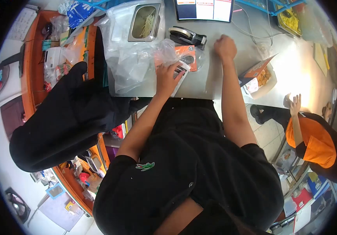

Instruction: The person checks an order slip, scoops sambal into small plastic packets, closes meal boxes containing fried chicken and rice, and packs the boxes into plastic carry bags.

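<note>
My left hand (166, 81) is at the counter's near side, thumb and fingers closed on a white printed slip (183, 69). Under and beyond the slip lies an orange printed sheet or packet (188, 50) with a dark oval on it, partly covered by clear plastic. My right hand (226, 47) rests on the metal counter (209, 74) as a fist, with no object showing in it. Between and beyond the hands stands a black tape dispenser (188, 36) with a roll of tape. Clear plastic bags (127, 62) spread out left of my left hand.
A metal tray (145, 23) holds pale strips. At the back stands a lit screen (204, 9), with cables right of it. An open box of fried food (263, 80) sits at right. A person in orange (313, 137) works there; another in black (66, 113) is at left.
</note>
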`<state>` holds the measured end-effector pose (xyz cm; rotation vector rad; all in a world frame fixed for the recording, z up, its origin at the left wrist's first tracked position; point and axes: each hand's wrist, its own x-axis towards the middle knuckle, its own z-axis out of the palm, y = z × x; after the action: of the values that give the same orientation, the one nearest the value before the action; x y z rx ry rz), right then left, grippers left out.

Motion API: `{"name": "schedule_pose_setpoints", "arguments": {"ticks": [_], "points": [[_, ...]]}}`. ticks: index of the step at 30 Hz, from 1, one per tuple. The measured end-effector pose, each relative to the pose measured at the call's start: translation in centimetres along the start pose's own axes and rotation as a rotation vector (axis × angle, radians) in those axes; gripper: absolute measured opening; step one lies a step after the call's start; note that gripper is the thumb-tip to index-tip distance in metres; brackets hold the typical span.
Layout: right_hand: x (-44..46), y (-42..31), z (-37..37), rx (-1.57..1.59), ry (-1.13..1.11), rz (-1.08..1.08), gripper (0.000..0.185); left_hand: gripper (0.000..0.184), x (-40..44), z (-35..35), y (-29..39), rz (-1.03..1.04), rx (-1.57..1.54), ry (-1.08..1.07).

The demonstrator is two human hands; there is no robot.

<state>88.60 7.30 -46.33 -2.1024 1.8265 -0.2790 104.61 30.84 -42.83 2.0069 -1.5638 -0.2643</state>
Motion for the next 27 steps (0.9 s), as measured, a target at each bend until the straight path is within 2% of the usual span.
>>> {"name": "schedule_pose_setpoints", "arguments": {"ticks": [1, 4, 7, 9, 12, 16, 18, 19, 21, 22, 24, 26, 27], "points": [[0.2, 0.3, -1.2, 0.065, -0.001, 0.057, 0.01, 0.033, -0.1, -0.2, 0.0, -0.001, -0.019, -0.003], [0.5, 1.3, -3.9, 0.665, -0.362, 0.102, 0.009, 0.033, 0.1, -0.2, -0.2, 0.015, -0.022, 0.037], [-3.6, -0.8, -7.2, 0.77, -0.658, -0.347, 0.008, 0.031, 0.0, -0.2, -0.5, -0.037, -0.111, 0.05], [-6.6, -3.2, -6.2, 0.738, -0.658, -0.7, 0.009, 0.031, -0.1, -0.3, -0.8, -0.063, -0.103, 0.031], [-9.2, -5.9, -3.0, 0.047, -0.387, -0.694, 0.024, 0.032, -0.1, -0.2, -0.8, -0.054, -0.085, 0.025], [-8.8, -6.1, -2.9, -0.071, -0.408, -0.494, 0.048, 0.03, -0.5, 0.4, -1.7, -0.065, -0.076, 0.071], [-8.8, -6.0, -4.9, -0.196, -0.415, -0.332, 0.057, 0.043, -1.2, 0.0, -0.7, -0.11, -0.009, 0.094], [-8.7, -5.3, -4.9, -0.116, -0.387, -0.273, 0.063, 0.049, -1.2, -0.4, -0.2, -0.133, 0.035, 0.117], [-8.8, -2.8, -2.2, 0.181, -0.377, -0.223, 0.073, 0.082, -1.1, 0.5, 0.4, -0.309, 0.005, 0.347], [-8.7, -1.6, 0.0, 0.392, -0.39, -0.221, 0.078, 0.104, -0.5, 0.3, 0.9, -0.404, -0.007, 0.331], [-7.9, 0.1, 3.6, 0.692, -0.583, -0.307, 0.079, 0.11, 0.0, 1.9, 0.5, -0.623, -0.037, 0.221], [-9.0, 0.9, 5.0, 0.324, -0.258, -0.549, 0.074, 0.113, 0.0, 3.7, 0.0, -0.669, 0.01, 0.214], [-9.2, 1.9, 5.9, 0.534, -0.336, -0.448, 0.075, 0.113, 0.2, 5.2, -0.6, -0.692, 0.018, 0.216]]}}
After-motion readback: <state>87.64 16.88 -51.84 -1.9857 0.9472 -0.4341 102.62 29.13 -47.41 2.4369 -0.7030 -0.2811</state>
